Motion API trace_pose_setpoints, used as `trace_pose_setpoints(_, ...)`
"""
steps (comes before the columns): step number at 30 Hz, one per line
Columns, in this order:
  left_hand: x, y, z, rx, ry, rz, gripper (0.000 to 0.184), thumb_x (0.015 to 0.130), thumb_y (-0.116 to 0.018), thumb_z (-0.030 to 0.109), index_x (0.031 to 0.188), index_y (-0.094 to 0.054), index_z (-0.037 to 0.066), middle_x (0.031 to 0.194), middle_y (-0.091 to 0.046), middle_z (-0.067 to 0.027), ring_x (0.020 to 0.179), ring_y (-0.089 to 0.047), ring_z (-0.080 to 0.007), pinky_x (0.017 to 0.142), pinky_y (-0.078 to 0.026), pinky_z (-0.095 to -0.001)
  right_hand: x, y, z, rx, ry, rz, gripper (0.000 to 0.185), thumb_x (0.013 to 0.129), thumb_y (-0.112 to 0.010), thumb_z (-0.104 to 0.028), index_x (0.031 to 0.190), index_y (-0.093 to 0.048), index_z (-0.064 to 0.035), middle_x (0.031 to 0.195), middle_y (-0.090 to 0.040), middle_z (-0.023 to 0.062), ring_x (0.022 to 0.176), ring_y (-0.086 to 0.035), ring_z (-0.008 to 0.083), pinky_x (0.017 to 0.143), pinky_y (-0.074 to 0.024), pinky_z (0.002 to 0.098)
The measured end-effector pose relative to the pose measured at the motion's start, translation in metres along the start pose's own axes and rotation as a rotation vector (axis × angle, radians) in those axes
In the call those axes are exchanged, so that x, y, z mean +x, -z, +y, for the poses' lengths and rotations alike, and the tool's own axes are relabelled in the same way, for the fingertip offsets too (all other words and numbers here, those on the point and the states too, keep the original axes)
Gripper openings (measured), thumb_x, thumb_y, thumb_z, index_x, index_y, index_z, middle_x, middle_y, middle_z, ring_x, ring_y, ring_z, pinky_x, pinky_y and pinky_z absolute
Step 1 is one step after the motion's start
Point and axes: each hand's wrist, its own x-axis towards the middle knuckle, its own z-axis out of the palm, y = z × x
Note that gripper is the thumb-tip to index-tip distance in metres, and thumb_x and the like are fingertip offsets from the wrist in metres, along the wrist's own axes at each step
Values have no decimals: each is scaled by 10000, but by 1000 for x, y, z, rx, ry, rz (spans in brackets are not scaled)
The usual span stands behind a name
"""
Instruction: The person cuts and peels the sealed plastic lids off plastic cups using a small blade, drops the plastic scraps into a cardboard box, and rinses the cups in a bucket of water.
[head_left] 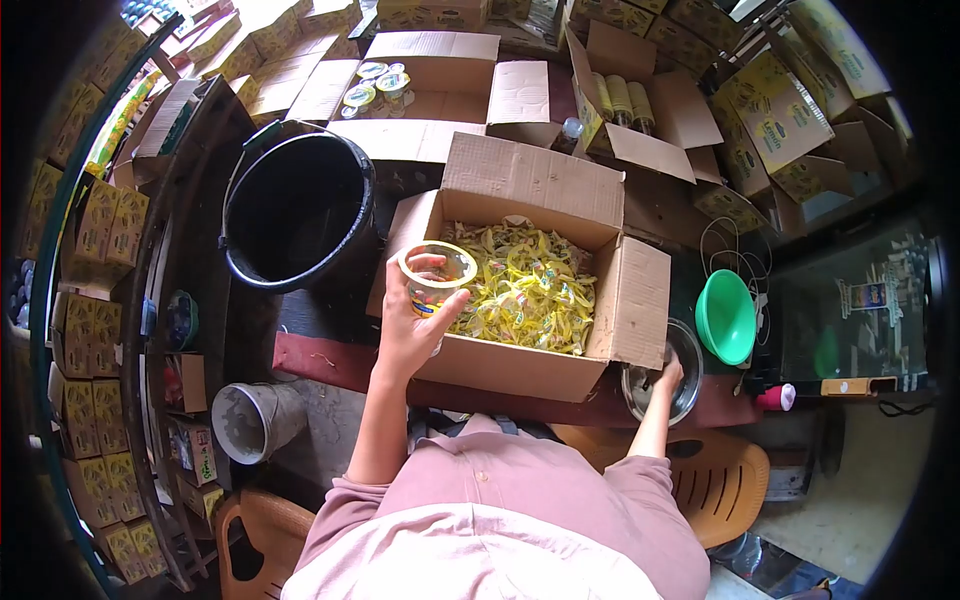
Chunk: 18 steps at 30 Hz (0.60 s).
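My left hand (402, 325) is wrapped round a clear plastic jar (440, 285) with a yellow rim, its open mouth tipped up toward me. The jar is over the near left side of an open cardboard box (520, 372), which is full of small yellow-wrapped packets (530, 285). To the right of the box, my right hand (664, 378) reaches down into a round metal bowl (690, 397). Its fingers are partly hidden inside the bowl, and I cannot make out what they touch.
A black bucket (235, 245) stands left of the box, and a grey pail (290, 410) is lower down. Behind is a carton (420, 140) holding lidded jars (375, 88). A green bowl (727, 318) sits at right near a glass-topped case (850, 310). Chairs (735, 480) flank me.
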Motion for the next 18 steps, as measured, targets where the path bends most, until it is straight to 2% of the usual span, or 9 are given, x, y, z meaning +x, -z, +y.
trace_pose_setpoints(1,0,2,-1,-2,1,3,583,714,-723,108,1171,-376,3,1032,-543,-112,919,-570,-164,791,-473,-277,-9,11,-10,64,-79,-33,453,719,-614,-292,1121,-589,-87,1090,-585,203,1010,-558,350,840,-438,374)
trace_pose_setpoints(4,-1,8,-1,2,-39,0,592,714,-723,108,1176,-368,1,1034,-545,-114,927,-574,-166,786,-477,-275,11,30,11,-702,494,-84,383,677,-661,-240,1036,-647,-109,1012,-624,176,953,-590,333,829,-456,358)
trace_pose_setpoints(5,0,10,-1,5,-43,-1,592,715,-721,104,1176,-366,0,1034,-546,-114,925,-575,-165,783,-479,-273,19,33,9,-688,338,-202,274,627,-693,-176,896,-699,-122,901,-658,143,879,-622,307,813,-473,355)
trace_pose_setpoints(6,1,12,-2,7,-49,-2,591,715,-720,100,1177,-364,0,1035,-546,-114,922,-576,-164,779,-481,-270,13,43,2,-763,384,-195,170,622,-690,-171,786,-715,-130,810,-668,127,810,-643,276,783,-490,347)
trace_pose_setpoints(9,1,19,-2,-28,-51,2,584,717,-715,85,1175,-362,-1,1035,-546,-113,917,-580,-160,773,-485,-262,19,60,-6,-712,337,-174,241,540,-795,-173,750,-713,-88,735,-678,80,652,-637,161,664,-513,288)
trace_pose_setpoints(12,2,25,2,-56,-39,10,562,719,-708,66,1165,-371,3,1028,-549,-107,918,-583,-152,776,-485,-257,-4,89,-42,-542,176,-255,246,587,-792,-132,792,-685,-45,682,-648,59,612,-597,123,570,-490,271)
trace_pose_setpoints(14,2,29,3,-55,-42,14,555,719,-708,66,1161,-377,4,1026,-550,-105,917,-585,-150,776,-485,-257,41,97,-15,-238,363,-243,248,627,-779,-107,821,-664,-5,730,-653,70,587,-576,121,562,-473,258)
trace_pose_setpoints(16,2,34,6,-43,-50,14,543,720,-707,66,1153,-385,6,1025,-552,-102,913,-587,-147,775,-484,-254,38,107,-17,115,345,-218,268,660,-750,-52,881,-633,46,804,-649,92,686,-588,135,618,-472,261)
trace_pose_setpoints(18,1,38,8,-50,-49,19,541,721,-706,67,1152,-385,6,1025,-552,-102,910,-588,-147,775,-483,-252,30,93,-4,523,396,-216,319,638,-761,-66,925,-642,8,828,-660,101,694,-606,145,651,-483,284)
